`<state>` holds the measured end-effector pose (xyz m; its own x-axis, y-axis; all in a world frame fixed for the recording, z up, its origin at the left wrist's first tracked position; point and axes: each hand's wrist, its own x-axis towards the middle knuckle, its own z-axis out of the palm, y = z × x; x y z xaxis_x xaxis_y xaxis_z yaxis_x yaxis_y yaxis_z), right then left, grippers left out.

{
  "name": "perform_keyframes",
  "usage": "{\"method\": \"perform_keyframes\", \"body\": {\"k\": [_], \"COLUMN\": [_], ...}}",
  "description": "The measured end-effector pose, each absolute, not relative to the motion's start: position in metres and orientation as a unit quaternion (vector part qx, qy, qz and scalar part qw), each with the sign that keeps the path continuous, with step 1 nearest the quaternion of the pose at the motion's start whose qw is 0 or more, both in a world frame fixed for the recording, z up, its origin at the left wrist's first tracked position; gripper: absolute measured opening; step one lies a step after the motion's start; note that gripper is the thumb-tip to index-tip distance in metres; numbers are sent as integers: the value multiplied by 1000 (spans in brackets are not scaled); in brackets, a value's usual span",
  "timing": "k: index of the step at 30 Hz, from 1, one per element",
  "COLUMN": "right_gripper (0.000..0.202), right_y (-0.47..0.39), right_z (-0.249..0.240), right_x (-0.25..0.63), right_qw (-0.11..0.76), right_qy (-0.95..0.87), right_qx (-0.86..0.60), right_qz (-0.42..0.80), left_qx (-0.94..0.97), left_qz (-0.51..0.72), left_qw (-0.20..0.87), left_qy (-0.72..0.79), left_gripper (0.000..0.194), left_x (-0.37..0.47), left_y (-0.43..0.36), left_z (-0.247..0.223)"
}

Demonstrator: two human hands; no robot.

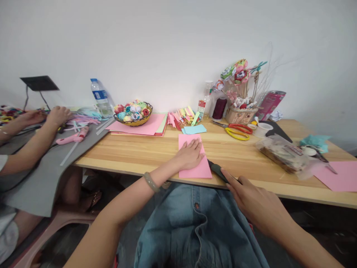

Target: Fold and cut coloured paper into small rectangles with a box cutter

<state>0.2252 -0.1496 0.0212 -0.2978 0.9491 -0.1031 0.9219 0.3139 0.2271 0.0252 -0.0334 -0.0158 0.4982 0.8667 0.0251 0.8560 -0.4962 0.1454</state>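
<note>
A sheet of pink paper [192,172], seemingly folded, lies at the table's front edge. My left hand [191,153] presses flat on it, fingers stretched out and holding nothing. In my right hand [251,193] is a knife [219,172] with a dark green handle, its front end at the paper's right edge. The index finger lies along the handle; most of the blade is hidden. Just behind the pink sheet are light blue paper pieces [194,129].
Scissors [238,132], a plastic box [284,152] and another pink sheet [338,176] lie to the right. Behind stand a flower basket [242,115], a thread spool [219,108] and a bowl of paper flowers [134,118]. At left, another person's hands [58,115] work near a pink glue gun [74,137].
</note>
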Motion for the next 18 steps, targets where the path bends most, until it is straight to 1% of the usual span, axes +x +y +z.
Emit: {"method": "perform_keyframes", "body": {"k": [4,11,18], "right_gripper": [49,48,48], "right_y": [-143,-130,-109], "right_z": [24,26,26], "right_x": [221,213,208], "right_qw": [116,101,87], "right_qy": [797,799,803], "right_qx": [590,591,587], "right_qz": [48,50,55], "left_qx": [864,872,862], "left_qz": [43,34,31], "left_qw": [57,58,58], "left_qy": [498,485,503], "left_gripper": [65,58,66], "left_x": [24,15,15], "left_y": [-32,-29,-30], "left_z": [-14,-11,-14]}}
